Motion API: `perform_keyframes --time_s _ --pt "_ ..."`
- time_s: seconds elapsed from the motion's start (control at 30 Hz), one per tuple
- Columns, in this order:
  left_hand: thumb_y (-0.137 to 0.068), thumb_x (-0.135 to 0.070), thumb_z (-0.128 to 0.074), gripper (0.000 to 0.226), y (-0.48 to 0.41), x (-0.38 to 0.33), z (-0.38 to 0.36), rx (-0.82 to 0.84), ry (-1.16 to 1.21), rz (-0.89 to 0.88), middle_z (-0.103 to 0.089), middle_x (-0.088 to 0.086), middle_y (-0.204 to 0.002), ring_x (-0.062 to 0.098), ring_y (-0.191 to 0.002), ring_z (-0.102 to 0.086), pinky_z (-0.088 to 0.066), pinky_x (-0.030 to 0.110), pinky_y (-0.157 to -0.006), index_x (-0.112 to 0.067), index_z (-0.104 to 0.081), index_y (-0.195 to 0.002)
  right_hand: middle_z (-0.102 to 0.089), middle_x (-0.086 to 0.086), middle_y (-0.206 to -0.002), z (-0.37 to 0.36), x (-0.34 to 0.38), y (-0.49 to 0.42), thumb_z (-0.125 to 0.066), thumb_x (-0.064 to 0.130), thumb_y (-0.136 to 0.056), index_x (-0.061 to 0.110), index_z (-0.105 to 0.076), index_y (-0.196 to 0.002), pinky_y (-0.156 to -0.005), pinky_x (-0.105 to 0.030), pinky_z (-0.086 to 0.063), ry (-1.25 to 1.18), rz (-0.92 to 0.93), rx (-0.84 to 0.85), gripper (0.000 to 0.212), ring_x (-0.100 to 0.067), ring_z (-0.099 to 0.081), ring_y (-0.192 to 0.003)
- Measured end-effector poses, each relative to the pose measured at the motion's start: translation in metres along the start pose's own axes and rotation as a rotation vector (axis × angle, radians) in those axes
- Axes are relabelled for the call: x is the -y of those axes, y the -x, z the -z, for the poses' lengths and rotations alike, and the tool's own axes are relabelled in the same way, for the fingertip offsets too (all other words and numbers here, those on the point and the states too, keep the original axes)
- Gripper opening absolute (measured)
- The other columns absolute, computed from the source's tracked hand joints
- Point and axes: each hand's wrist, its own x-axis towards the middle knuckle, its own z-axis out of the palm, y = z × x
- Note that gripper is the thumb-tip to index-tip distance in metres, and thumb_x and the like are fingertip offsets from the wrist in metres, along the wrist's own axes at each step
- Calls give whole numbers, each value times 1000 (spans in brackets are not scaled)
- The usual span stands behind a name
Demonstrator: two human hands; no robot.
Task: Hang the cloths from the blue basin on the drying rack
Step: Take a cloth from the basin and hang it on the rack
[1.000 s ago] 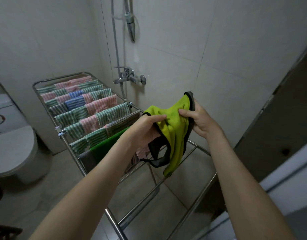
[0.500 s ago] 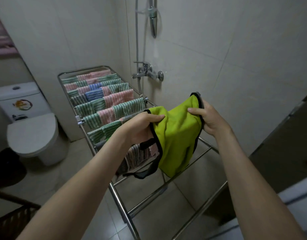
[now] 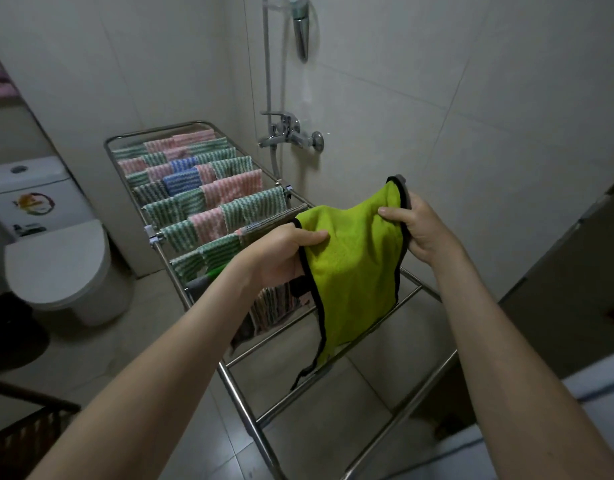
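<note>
A lime-green cloth [image 3: 354,268] with black edging hangs spread between my two hands above the near bars of the metal drying rack [image 3: 243,403]. My left hand [image 3: 281,254] grips its left top corner. My right hand [image 3: 420,230] pinches the right top corner. The cloth's lower tip dangles over a bare bar. Several striped green, pink and blue cloths [image 3: 212,202] fill the rack's far bars, with a green and a grey cloth behind my left wrist. The blue basin is out of view.
A white toilet [image 3: 56,258] stands to the left of the rack. A shower tap [image 3: 291,133] and a shower head [image 3: 302,29] are on the wall behind it. A dark woven basket [image 3: 18,441] shows at the lower left. A dark door panel [image 3: 575,271] is on the right.
The crumpled green cloth has been pulled open and now hangs flat between both hands. The view has swung left, bringing the toilet in.
</note>
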Motion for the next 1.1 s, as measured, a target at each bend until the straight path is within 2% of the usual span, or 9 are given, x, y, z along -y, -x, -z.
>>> perform_keyframes --time_s 0.17,0.23,0.4,0.67,0.77,0.87,0.97,1.03,1.1 --pt "-96 -2 -43 22 11 3 30 -63 -13 26 -73 5 -86 17 -73 -71 -59 29 -66 -8 -62 -106 -64 -10 -84 -11 -10 -6 -58 -9 -80 2 -48 -114 -64 -29 -57 -20 -11 27 38 -17 -67 -69" --pt "-95 -2 -43 24 16 6 41 -88 -17 49 -73 6 -89 17 -76 -71 -59 29 -68 -8 -61 -109 -66 -9 -87 -17 -16 -8 -62 -4 -74 4 -50 -114 -66 -30 -57 15 -44 55 43 -18 -67 -73" --pt "-94 -4 -46 25 31 31 75 -130 -21 211 -71 9 -103 22 -87 -70 -58 35 -80 -8 -59 -114 -63 -14 -99 -26 -55 -8 -47 -14 -81 6 -52 -125 -69 -29 -52 235 -214 124 48 -23 -60 -82" --pt "-94 -8 -49 34 46 76 118 -226 -52 469 -62 14 -122 29 -109 -62 -48 46 -97 -11 -53 -128 -64 -14 -91 -36 -115 -5 -39 -7 -86 9 -65 -104 -67 -29 -47 487 -505 210 36 -22 -59 -79" --pt "-96 -6 -45 32 46 86 130 -340 -59 520 -61 16 -120 30 -105 -62 -47 46 -96 -9 -53 -127 -64 -9 -85 -48 -125 -5 -38 -4 -91 12 -64 -103 -63 -24 -49 499 -524 212 33 -17 -59 -75" --pt "-96 -1 -46 38 46 94 142 -419 -103 560 -59 18 -123 31 -105 -62 -49 47 -94 -6 -46 -133 -67 -8 -96 -60 -135 -10 -39 5 -97 15 -64 -102 -79 -24 -53 506 -517 219 28 -16 -62 -87" --pt "-91 5 -51 53 45 100 155 -460 -238 559 -55 17 -127 31 -102 -63 -58 42 -77 -15 -34 -137 -60 -14 -123 -68 -150 -17 -41 20 -99 10 -60 -121 -104 -41 -42 692 -500 298 31 -25 -56 -113" --pt "-88 8 -52 59 44 102 159 -452 -387 583 -56 16 -125 28 -96 -66 -60 35 -64 -21 -35 -137 -57 -13 -129 -75 -160 -18 -42 26 -100 7 -58 -127 -107 -43 -38 790 -496 329 37 -27 -53 -119" --pt "-84 10 -55 60 41 105 159 -443 -469 614 -56 17 -122 29 -93 -68 -60 39 -69 -20 -39 -134 -57 -13 -130 -81 -166 -17 -41 30 -100 6 -58 -126 -107 -44 -38 832 -493 336 39 -28 -52 -120"
